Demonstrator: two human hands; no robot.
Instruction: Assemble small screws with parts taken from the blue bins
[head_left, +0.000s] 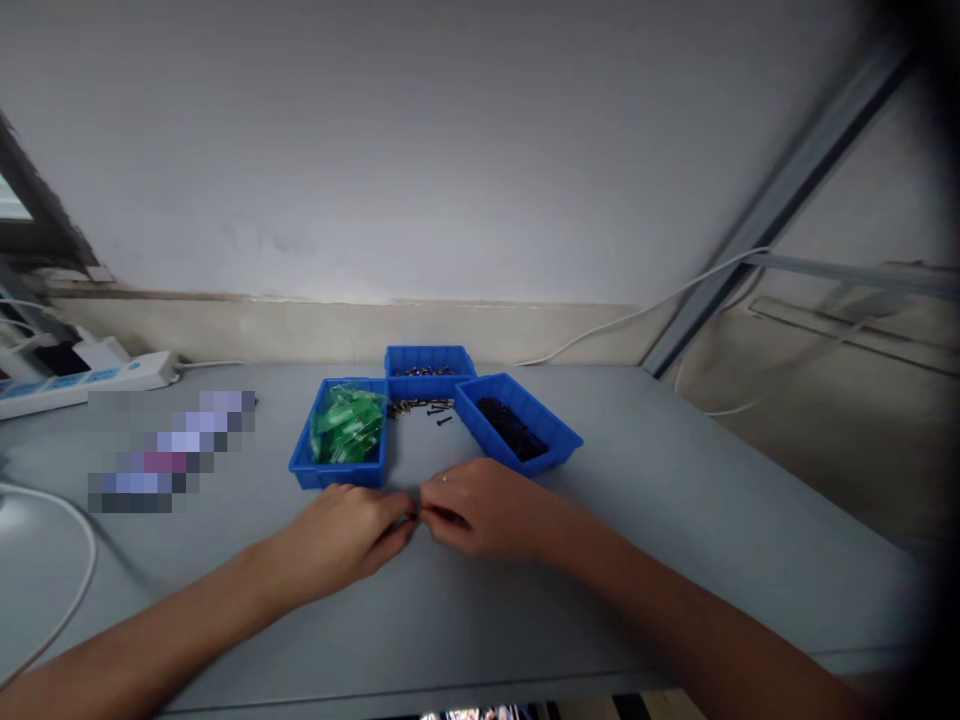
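Observation:
My left hand [352,530] and my right hand [476,508] meet fingertip to fingertip over the grey table, in front of the blue bins. Both are closed in a pinch; whatever lies between the fingers is too small and dark to make out. Behind my left hand is a blue bin [337,475] with green plastic packets [349,425]. Another blue bin [559,453], set at an angle behind my right hand, holds black pieces [514,430]. A third bin [427,384] at the back contains small screws [426,371]. Loose screws [442,409] lie in front of it.
On the left, a white power strip [139,373] and a blurred-out object [184,440] rest on the table [247,660]. A white cable [94,550] loops at the left edge. A metal frame post [720,270] rises at the right, with a wall behind.

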